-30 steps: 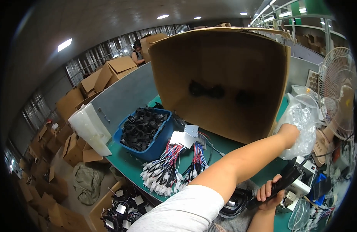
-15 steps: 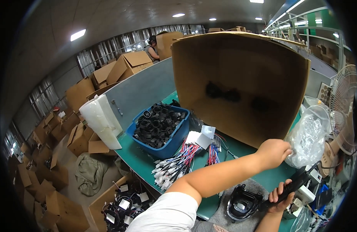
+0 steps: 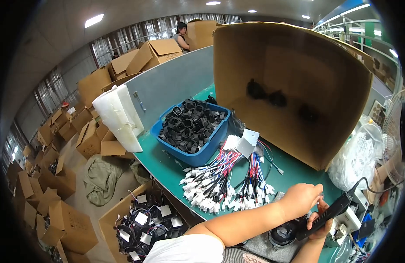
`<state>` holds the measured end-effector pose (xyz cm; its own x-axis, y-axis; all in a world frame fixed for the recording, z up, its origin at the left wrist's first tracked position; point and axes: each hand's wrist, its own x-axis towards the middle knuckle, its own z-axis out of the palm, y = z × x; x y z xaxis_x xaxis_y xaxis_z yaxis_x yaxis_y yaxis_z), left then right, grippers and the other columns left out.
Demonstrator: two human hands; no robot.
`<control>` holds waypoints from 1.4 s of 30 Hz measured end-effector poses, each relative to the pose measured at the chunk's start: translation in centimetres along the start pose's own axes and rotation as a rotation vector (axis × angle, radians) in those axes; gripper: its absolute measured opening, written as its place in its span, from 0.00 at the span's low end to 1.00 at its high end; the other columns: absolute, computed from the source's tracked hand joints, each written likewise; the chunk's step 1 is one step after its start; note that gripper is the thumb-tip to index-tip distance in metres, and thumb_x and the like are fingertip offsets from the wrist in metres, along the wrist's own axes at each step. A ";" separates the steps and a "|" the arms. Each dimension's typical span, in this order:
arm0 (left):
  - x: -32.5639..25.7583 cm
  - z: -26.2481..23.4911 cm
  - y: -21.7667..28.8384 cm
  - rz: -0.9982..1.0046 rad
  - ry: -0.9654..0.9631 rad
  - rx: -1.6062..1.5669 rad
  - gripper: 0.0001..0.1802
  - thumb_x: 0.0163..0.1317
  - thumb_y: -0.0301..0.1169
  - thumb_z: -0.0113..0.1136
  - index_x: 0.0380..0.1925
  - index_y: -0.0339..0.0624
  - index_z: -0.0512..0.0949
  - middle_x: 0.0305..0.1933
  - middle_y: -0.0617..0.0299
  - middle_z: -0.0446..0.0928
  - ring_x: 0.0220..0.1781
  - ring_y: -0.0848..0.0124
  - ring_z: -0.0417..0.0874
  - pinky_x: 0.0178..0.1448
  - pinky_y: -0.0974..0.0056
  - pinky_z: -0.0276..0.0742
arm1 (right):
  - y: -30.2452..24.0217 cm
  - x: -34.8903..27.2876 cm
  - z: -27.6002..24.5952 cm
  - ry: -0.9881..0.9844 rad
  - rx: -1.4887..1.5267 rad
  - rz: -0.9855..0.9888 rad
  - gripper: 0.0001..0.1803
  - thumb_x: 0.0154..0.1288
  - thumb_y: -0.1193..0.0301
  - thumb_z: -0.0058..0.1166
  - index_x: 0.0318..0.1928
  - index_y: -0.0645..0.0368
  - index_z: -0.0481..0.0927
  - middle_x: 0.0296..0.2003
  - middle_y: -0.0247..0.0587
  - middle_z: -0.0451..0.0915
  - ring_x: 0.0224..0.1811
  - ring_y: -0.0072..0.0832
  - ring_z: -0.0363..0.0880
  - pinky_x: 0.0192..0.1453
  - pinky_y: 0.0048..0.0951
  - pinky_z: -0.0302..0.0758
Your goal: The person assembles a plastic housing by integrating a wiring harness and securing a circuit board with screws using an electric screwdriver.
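Note:
My right hand [image 3: 321, 231] is wrapped round a black corded electric screwdriver [image 3: 327, 215], its cord running up from the far end. Low in the view, the screwdriver's other end lies close to a black plastic housing [image 3: 282, 234], which rests on a grey cloth pad [image 3: 261, 246]. My left hand [image 3: 302, 199] is closed in a pinch beside the right fingers, above the housing; whatever its fingertips hold is too small to make out. My left forearm hides part of the pad and housing.
A blue basin [image 3: 191, 157] of black ring-shaped parts and bundles of white-plugged wires [image 3: 220, 193] lie on the green table. Behind stands a big cardboard box [image 3: 294, 57]. Right are a clear plastic bag [image 3: 358, 151] and fan [image 3: 393, 127]; lower left, a carton [image 3: 115, 219] of wired parts.
My left hand has come down from beside the plastic bag to the right hand's fingers. The right hand still grips the screwdriver. The whole view has shifted slightly.

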<state>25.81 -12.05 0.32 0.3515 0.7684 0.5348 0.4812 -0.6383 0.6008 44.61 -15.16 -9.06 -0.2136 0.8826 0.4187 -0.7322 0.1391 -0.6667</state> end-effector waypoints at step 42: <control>6.5 -40.8 -16.6 0.211 0.933 -1.163 0.42 0.48 0.81 0.31 0.10 0.51 0.48 0.11 0.71 0.43 0.14 0.76 0.38 0.69 0.38 0.62 | 0.3 -1.2 -7.4 -0.119 0.255 0.145 0.55 0.59 0.48 0.62 0.72 0.69 0.46 0.73 0.55 0.48 0.63 0.41 0.68 0.34 0.26 0.78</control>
<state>-12.69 1.63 18.03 -0.5071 0.6415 0.5756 -0.5558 -0.7538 0.3504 49.47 -12.82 -14.35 -0.3905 0.8241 0.4103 -0.8241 -0.1143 -0.5548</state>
